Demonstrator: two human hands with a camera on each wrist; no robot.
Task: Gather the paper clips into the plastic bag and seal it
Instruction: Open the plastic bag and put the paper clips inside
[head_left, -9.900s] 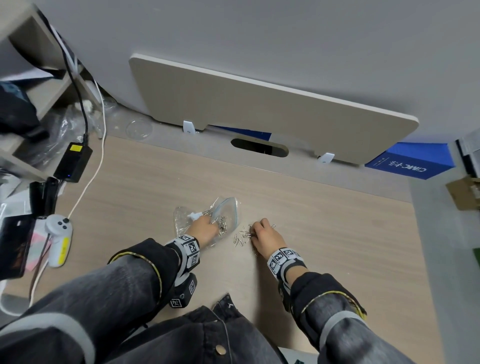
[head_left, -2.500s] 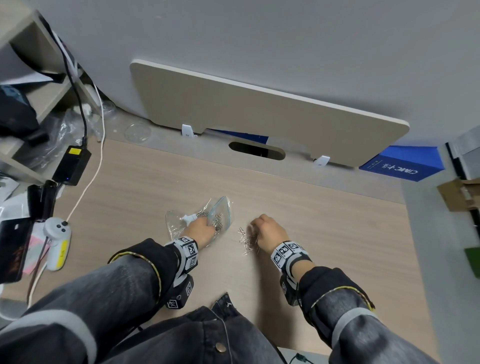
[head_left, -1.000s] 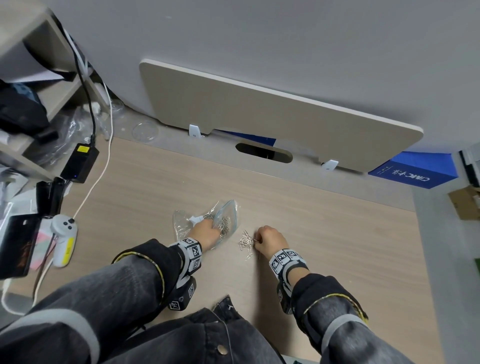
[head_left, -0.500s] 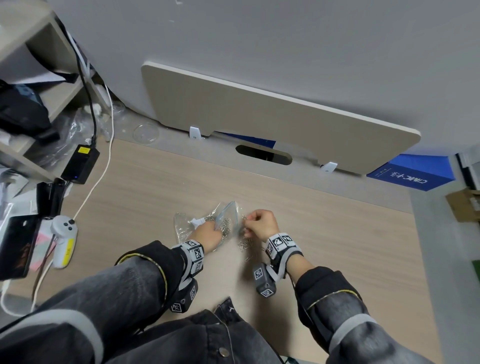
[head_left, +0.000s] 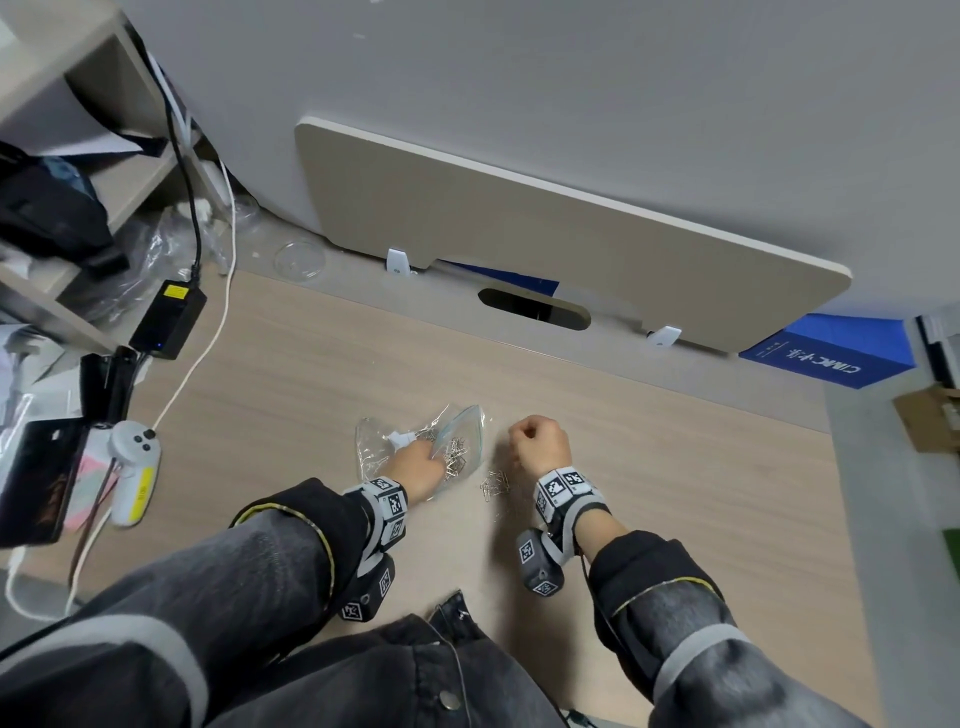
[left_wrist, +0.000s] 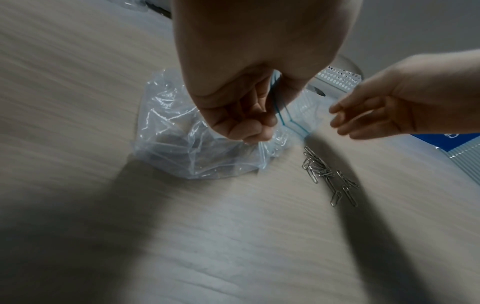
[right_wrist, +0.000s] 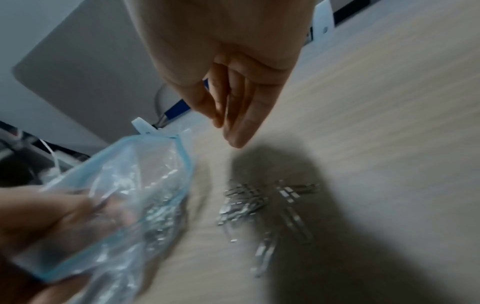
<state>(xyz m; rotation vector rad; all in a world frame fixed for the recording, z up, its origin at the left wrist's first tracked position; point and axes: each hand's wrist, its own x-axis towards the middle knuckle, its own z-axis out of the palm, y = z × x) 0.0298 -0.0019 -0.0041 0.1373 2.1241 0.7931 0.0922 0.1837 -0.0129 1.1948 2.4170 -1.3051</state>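
Observation:
A clear plastic bag (head_left: 374, 448) with a blue zip rim lies crumpled on the wooden table (head_left: 675, 493). My left hand (head_left: 418, 467) pinches its rim (left_wrist: 279, 115) and holds the mouth up. Several paper clips (head_left: 455, 457) lie inside the bag (right_wrist: 135, 174). A small loose pile of silver paper clips (head_left: 493, 484) sits on the table just right of the bag, also seen as the pile of clips (left_wrist: 320, 171) (right_wrist: 246, 200). My right hand (head_left: 537, 447) hovers above that pile, a little right of the bag mouth. Its fingers (left_wrist: 363, 117) are loosely bent and show nothing held.
A white controller (head_left: 130, 467), a dark tablet (head_left: 36, 473), a black power adapter (head_left: 169, 317) and a white cable (head_left: 208, 343) crowd the left edge. A beige board (head_left: 545, 244) leans on the back wall, with a blue box (head_left: 831, 358) at the right.
My right hand rose from the loose pile to the bag mouth half a second ago, and has now drawn back to the right. The left hand kept hold of the bag.

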